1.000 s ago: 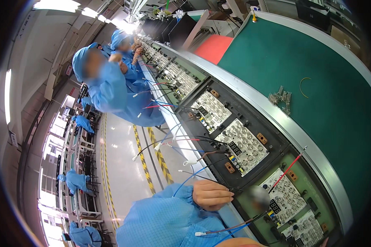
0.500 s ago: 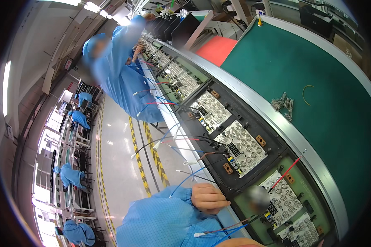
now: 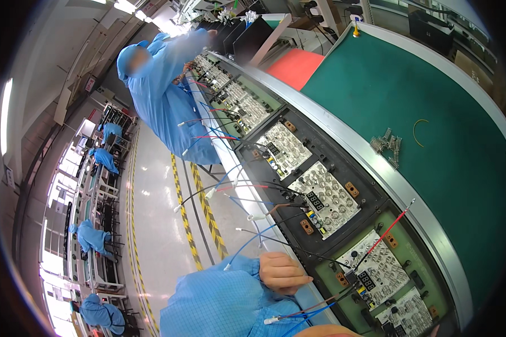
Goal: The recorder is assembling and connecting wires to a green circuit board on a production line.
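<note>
My left hand (image 3: 284,273), in a light blue checked sleeve (image 3: 219,295), rests at the near rail of the line with its fingers curled together. Its palm is hidden, so I cannot see whether anything is in it. Right of it lies a green fixture tray (image 3: 334,264) with a circuit board (image 3: 381,268) carrying a digit display; a red wire (image 3: 385,230) with a metal tip sticks up from there. Below it sits a second board (image 3: 407,315). Blue and brown wires with a white connector (image 3: 271,320) cross my sleeve. Of my right hand (image 3: 434,331), only a sliver shows at the lower edge.
A black fixture tray (image 3: 343,163) holds two boards, their wires hanging over the rail. Springs (image 3: 387,147) and a thin yellow wire loop (image 3: 416,132) lie on the green mat (image 3: 444,168). A co-worker (image 3: 163,90) in blue stands farther up the line; others sit at left.
The view has shifted slightly, while my left hand stays at the rail. The blur over the nearest board is gone. The co-worker up the line has an arm reaching farther across.
</note>
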A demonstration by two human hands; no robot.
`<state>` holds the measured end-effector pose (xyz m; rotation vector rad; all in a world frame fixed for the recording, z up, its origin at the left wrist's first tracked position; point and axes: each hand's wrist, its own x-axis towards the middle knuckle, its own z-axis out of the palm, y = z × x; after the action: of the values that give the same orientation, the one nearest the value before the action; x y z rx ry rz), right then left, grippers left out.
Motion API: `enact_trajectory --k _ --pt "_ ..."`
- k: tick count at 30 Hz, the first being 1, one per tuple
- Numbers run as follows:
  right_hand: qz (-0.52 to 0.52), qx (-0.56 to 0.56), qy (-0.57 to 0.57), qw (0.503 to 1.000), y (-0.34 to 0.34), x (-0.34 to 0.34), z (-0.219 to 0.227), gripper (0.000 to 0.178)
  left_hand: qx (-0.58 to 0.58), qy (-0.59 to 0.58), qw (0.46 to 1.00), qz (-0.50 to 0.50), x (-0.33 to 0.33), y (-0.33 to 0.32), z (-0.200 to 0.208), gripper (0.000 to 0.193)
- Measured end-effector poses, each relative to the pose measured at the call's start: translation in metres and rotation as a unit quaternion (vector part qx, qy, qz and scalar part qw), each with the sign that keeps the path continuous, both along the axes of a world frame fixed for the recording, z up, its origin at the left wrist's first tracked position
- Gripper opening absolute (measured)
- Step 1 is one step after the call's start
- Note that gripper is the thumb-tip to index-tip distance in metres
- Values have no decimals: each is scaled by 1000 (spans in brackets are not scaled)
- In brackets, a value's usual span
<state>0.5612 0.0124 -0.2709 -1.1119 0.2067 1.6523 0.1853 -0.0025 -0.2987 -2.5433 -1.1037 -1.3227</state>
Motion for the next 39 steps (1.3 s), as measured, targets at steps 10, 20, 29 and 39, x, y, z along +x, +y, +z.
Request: enact_trajectory --k 10,20,29,39 --pt "-3 10 26 1000 -11 -6 0 46 7 16 999 -39 22 -12 -3 18" --pt "-2 24 37 999 -15 2 -34 45 -39 19 987 -152 48 -26 -21 10" --pt "11 94 9 995 -15 22 -56 59 -36 -48 967 -247 57 -15 -69 27" --pt "85 160 -37 983 26 43 -83 53 -8 -128 983 -131 70 22 -56 5"
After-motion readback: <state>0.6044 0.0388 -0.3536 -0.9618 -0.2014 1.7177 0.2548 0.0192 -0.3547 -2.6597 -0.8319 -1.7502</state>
